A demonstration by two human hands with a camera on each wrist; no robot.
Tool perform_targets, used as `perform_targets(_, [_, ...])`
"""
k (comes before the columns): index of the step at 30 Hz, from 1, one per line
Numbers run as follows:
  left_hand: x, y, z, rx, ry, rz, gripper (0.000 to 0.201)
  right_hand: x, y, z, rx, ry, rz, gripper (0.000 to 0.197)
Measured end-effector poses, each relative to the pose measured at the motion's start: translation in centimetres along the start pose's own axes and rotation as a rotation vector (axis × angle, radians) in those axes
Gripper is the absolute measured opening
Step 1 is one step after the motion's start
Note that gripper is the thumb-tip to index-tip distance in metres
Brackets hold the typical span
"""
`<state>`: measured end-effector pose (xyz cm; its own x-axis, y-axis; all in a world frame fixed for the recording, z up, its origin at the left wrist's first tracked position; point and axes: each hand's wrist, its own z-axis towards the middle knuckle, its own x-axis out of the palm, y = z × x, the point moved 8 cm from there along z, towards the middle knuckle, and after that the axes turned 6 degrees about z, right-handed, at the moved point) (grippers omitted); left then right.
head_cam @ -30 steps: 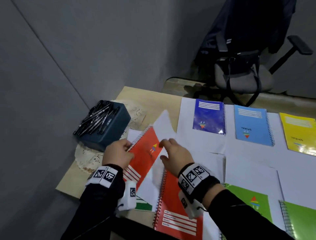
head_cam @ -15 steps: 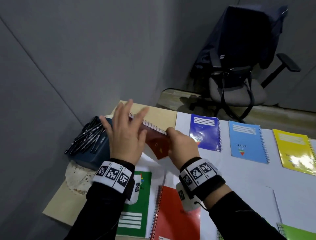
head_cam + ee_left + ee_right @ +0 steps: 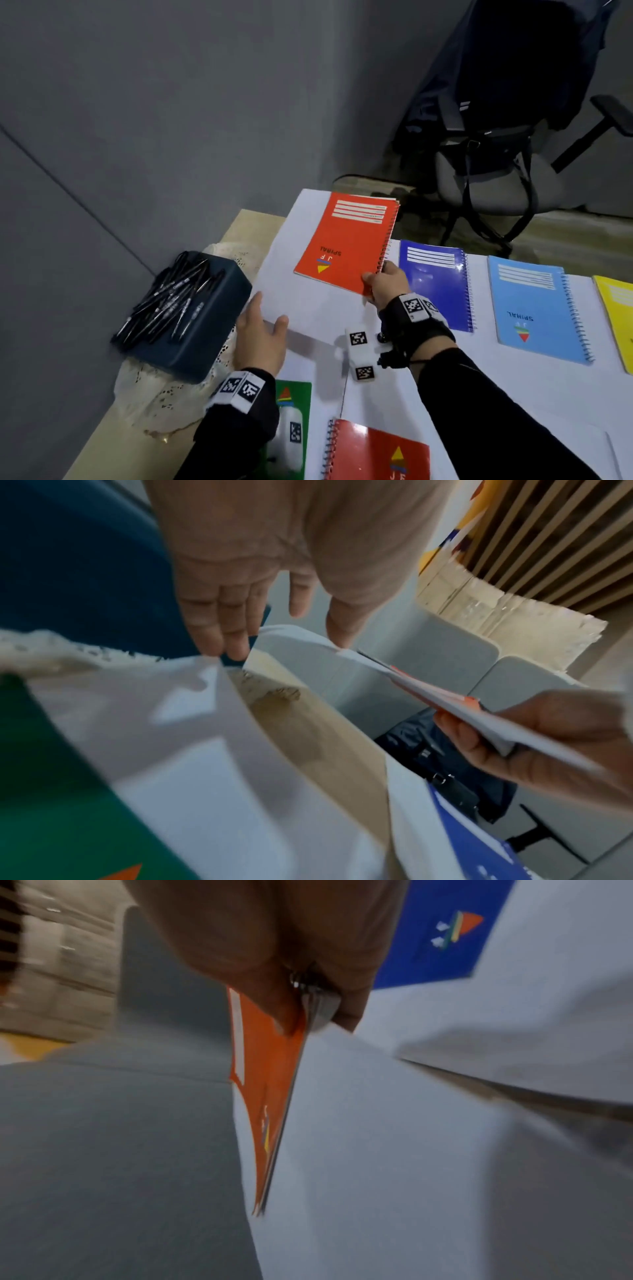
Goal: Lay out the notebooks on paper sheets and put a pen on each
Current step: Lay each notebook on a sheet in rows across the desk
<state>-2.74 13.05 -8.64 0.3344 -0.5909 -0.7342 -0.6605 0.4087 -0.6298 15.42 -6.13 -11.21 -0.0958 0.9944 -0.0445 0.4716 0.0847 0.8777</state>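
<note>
My right hand [image 3: 373,279] pinches the near right corner of an orange-red spiral notebook [image 3: 346,240], with a white paper sheet [image 3: 291,284] under it, held tilted above the table's far left. In the right wrist view the thumb and fingers clamp the orange-red notebook [image 3: 267,1085] at its spiral. My left hand [image 3: 265,322] is open with straight fingers [image 3: 219,626] at the sheet's near left edge [image 3: 291,637]. Black pens [image 3: 171,298] lie on a dark blue box [image 3: 205,335] to the left. Dark blue [image 3: 435,284], light blue [image 3: 534,311] and yellow [image 3: 616,318] notebooks lie on sheets to the right.
A green notebook [image 3: 296,404] and another red one [image 3: 376,452] lie near me on white sheets. The box stands on a lace doily [image 3: 144,387] at the table's left edge. An office chair [image 3: 496,164] stands beyond the far edge, and a grey wall runs along the left.
The orange-red notebook went from upright between both hands to cover-up over the far left, with a sheet under it. My left hand let go and dropped back to the sheet's near edge.
</note>
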Motion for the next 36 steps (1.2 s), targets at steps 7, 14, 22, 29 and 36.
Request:
perform_targets(7, [4.0, 0.9, 2.4, 0.087, 0.117, 0.172, 0.051, 0.9, -2.5, 3.7, 0.08, -0.055, -0.107, 0.026])
perform_targets(14, [5.2, 1.3, 3.3, 0.053, 0.143, 0.449, 0.046, 1.0, -1.6, 5.1, 0.065, -0.056, -0.616, 0.03])
perform_targets(22, [4.9, -1.4, 5.6, 0.237, 0.079, 0.602, 0.055, 1.2, -1.9, 3.5, -0.146, 0.028, -0.916, 0.073])
perform_targets(29, [8.7, 0.9, 8.1, 0.062, 0.359, 0.722, 0.063, 1.3, -2.1, 3.6, -0.246, 0.069, -1.042, 0.043])
perform_targets(36, [10.1, 2.0, 8.0, 0.059, 0.396, 0.785, 0.066, 1.4, -2.4, 3.6, -0.242, 0.077, -1.076, 0.041])
